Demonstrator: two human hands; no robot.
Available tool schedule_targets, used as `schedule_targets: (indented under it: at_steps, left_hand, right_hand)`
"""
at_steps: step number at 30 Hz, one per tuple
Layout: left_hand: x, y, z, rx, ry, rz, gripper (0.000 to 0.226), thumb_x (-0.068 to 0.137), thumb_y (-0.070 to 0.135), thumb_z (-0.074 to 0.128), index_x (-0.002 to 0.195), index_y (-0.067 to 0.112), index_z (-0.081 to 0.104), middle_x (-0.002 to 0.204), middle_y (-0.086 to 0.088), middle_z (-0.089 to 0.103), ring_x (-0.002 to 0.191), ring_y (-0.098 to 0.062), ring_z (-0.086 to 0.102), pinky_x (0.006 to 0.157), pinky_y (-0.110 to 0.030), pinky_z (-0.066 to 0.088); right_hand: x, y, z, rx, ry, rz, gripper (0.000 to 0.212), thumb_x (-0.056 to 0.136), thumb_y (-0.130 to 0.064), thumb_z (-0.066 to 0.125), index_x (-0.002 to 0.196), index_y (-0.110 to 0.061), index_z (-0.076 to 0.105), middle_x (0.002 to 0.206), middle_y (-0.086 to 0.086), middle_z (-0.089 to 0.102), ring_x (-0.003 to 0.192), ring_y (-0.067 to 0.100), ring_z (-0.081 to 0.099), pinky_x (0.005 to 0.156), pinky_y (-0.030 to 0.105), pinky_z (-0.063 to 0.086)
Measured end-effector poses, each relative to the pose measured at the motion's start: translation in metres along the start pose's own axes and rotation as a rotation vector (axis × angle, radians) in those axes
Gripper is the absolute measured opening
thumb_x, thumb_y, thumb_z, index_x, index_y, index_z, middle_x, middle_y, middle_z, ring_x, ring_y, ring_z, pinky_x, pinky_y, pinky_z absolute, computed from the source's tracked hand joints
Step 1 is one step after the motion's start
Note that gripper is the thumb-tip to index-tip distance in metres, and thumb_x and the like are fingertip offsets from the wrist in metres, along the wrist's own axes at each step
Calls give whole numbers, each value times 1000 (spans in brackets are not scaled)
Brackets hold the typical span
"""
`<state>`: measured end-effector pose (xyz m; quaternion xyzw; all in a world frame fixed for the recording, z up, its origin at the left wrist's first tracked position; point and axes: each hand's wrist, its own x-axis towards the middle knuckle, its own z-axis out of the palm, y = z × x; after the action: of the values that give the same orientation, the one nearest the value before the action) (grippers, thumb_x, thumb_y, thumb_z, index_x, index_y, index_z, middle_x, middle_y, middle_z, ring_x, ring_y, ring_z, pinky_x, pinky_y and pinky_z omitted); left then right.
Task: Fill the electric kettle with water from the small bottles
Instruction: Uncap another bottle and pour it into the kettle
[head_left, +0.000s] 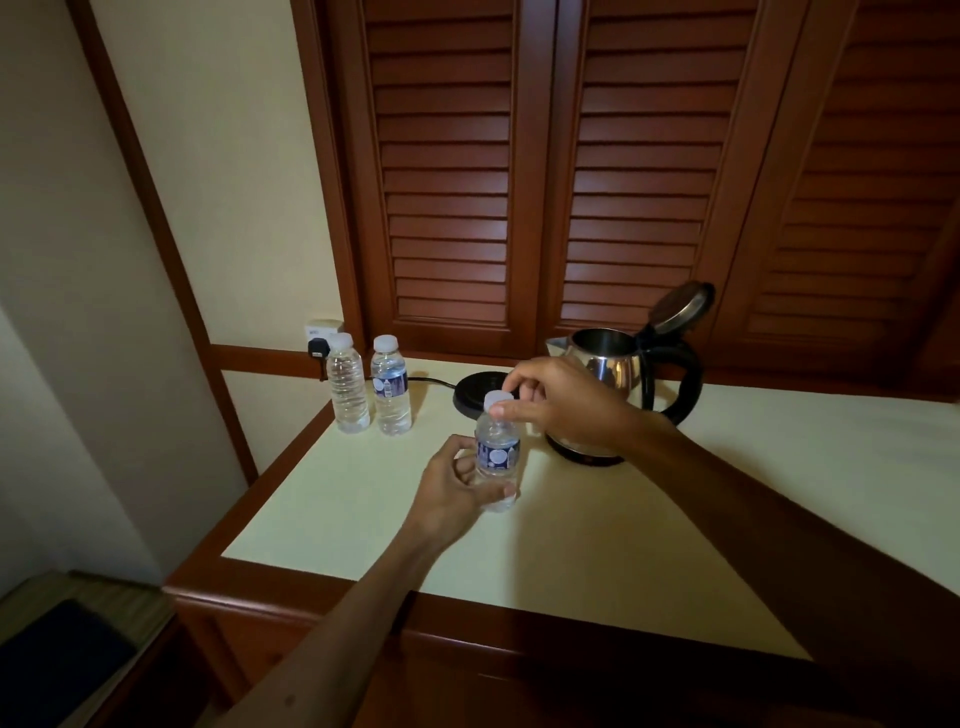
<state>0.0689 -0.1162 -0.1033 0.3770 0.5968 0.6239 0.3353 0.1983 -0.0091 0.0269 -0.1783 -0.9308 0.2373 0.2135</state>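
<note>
A small clear water bottle (497, 451) with a blue label stands upright near the middle of the cream counter. My left hand (453, 491) grips its lower body. My right hand (558, 402) pinches its white cap (497, 399) from above. Just behind stands the steel electric kettle (610, 364) with its lid (680, 304) flipped open and a black handle on the right; my right hand hides its lower front. It sits off its black base (475, 397). Two more capped bottles stand at the back left, one without a label (347, 384) and one labelled (390, 387).
A black cord runs from the base to a plug (318, 356) in a wall socket behind the bottles. Louvred wooden doors (540, 171) rise behind the counter (337, 509), which has a wooden rim. A wall stands to the left, and the floor lies below left.
</note>
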Motion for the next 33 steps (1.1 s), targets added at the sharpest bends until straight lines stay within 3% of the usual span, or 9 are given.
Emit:
schedule_targets:
  at_steps: [5, 9, 12, 15, 18, 20, 25, 29, 33]
  left_hand:
    - [3, 1, 21, 71, -2, 31, 45, 62, -2, 89, 99, 8, 65, 95, -6, 76, 88, -16, 70, 76, -27, 57]
    - [5, 0, 27, 48, -38, 21, 44, 60, -5, 89, 96, 7, 66, 90, -12, 75, 81, -22, 69, 76, -35, 55]
    - [7, 0, 27, 28, -68, 23, 44, 61, -9, 86, 97, 6, 66, 91, -13, 76, 84, -26, 70, 81, -42, 56]
    - [6, 1, 27, 6, -84, 22, 46, 64, -15, 82, 103, 1, 65, 94, -16, 76, 83, -27, 71, 78, -39, 57]
    - [5, 1, 27, -10, -87, 15, 48, 65, -16, 81, 108, -1, 64, 98, -18, 76, 85, -29, 73, 78, -37, 59]
    - [6, 1, 27, -11, -88, 19, 48, 65, -13, 83, 107, 1, 65, 98, -18, 76, 88, -31, 73, 82, -41, 58]
    - [5, 2, 27, 17, -93, 22, 47, 66, -10, 84, 107, 3, 65, 96, -13, 77, 85, -25, 73, 77, -33, 59]
    - [4, 2, 27, 11, -85, 11, 48, 66, -9, 84, 107, 4, 65, 97, -12, 77, 88, -26, 73, 80, -35, 58]
    - [5, 0, 27, -9, -100, 10, 48, 66, -12, 82, 109, 1, 64, 98, -14, 76, 86, -25, 72, 81, -37, 57]
  right_hand:
    - [-7, 10, -12, -126, -26, 7, 29, 79, -44, 70, 82, -16, 66, 72, 0, 61, 66, 9, 54, 59, 26, 40]
    - [-11, 16, -15, -238, -76, -35, 32, 86, -43, 58, 77, -13, 61, 80, 3, 57, 73, 17, 52, 65, 37, 43]
    - [-11, 17, -20, -317, -164, -112, 21, 91, -35, 53, 86, -16, 61, 89, -1, 52, 81, 11, 48, 70, 33, 41]
    - [-11, 21, -22, -300, -207, -209, 8, 91, -15, 54, 95, -13, 61, 97, 0, 52, 88, 9, 46, 73, 29, 36]
    - [-15, 26, -20, -209, -172, -199, 31, 91, -7, 53, 118, -18, 62, 116, -2, 56, 103, 5, 47, 84, 16, 38]
    - [-18, 25, -22, -125, -125, -119, 36, 92, -15, 54, 127, -24, 56, 120, -10, 53, 106, 2, 48, 84, 15, 38]
    - [-16, 23, -15, -141, 7, 6, 30, 84, -47, 63, 101, -22, 60, 89, -17, 46, 79, 5, 51, 66, 20, 40]
    - [-15, 22, -11, -145, -3, -42, 21, 87, -37, 62, 93, -18, 63, 89, -8, 52, 79, 7, 51, 68, 25, 43]
    - [-17, 21, -19, -141, -94, -109, 17, 90, -19, 57, 105, -17, 65, 106, -1, 56, 96, 12, 52, 81, 30, 45]
